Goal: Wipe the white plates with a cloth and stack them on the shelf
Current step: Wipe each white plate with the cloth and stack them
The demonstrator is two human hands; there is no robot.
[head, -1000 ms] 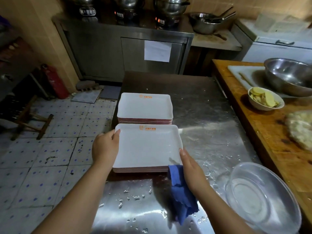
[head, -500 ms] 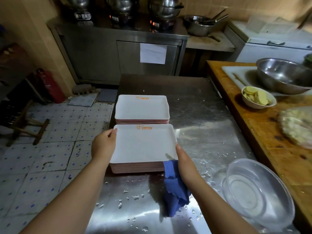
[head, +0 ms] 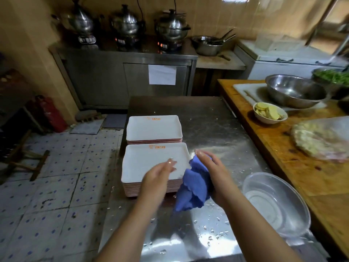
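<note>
Two stacks of white rectangular plates stand on the wet steel table (head: 217, 129): a near stack (head: 151, 161) and a lower far stack (head: 154, 128). My right hand (head: 213, 171) holds a blue cloth (head: 192, 188) at the near stack's right front corner, the cloth hanging down over the table. My left hand (head: 160, 174) hovers above the front of the near stack, fingers straight and pointing toward the cloth, holding nothing.
A clear plastic basin (head: 275, 203) sits at the table's near right. On the wooden counter (head: 264, 154) to the right stand a small bowl of sliced food (head: 270, 112) and a large steel bowl (head: 296, 91). Tiled floor lies to the left.
Both hands let go of the near stack's sides. My left hand moved right over the plate; my right hand lifted with the cloth toward the stack's right corner. The view tilted up.
</note>
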